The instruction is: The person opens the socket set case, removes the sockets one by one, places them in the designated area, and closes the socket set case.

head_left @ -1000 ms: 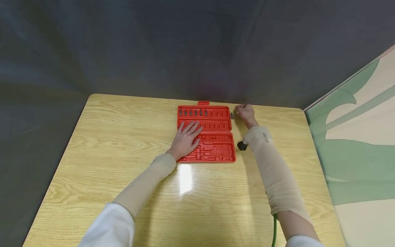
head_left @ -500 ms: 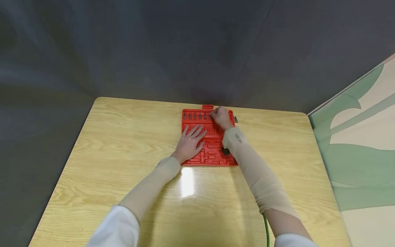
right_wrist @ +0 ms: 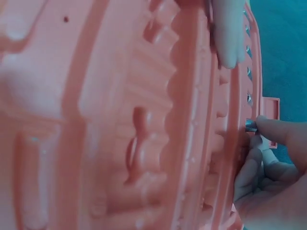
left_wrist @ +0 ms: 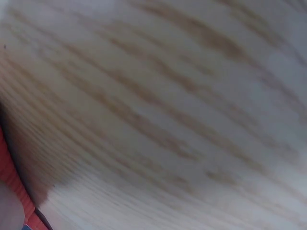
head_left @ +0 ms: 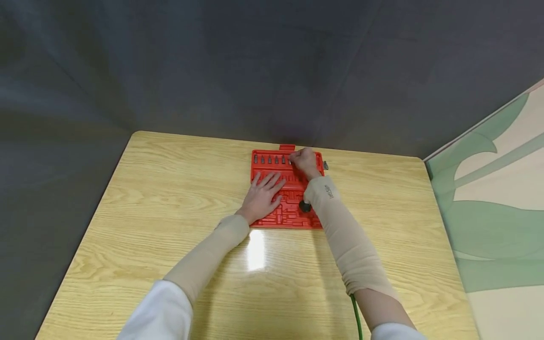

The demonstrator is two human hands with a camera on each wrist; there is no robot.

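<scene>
Head view: right hand (head_left: 304, 162) sits curled over the back row of the red case (head_left: 284, 213), fingertips (right_wrist: 268, 128) pinching a small bit (right_wrist: 250, 125) at the next free slot, just right of the seated bits (head_left: 269, 160). That row runs left to right along the table's (head_left: 148, 203) far edge. Left hand (head_left: 261, 197) lies flat with fingers spread on the case's left half, farther from the slot. One loose bit (head_left: 325, 165) lies just beyond the case's right edge.
</scene>
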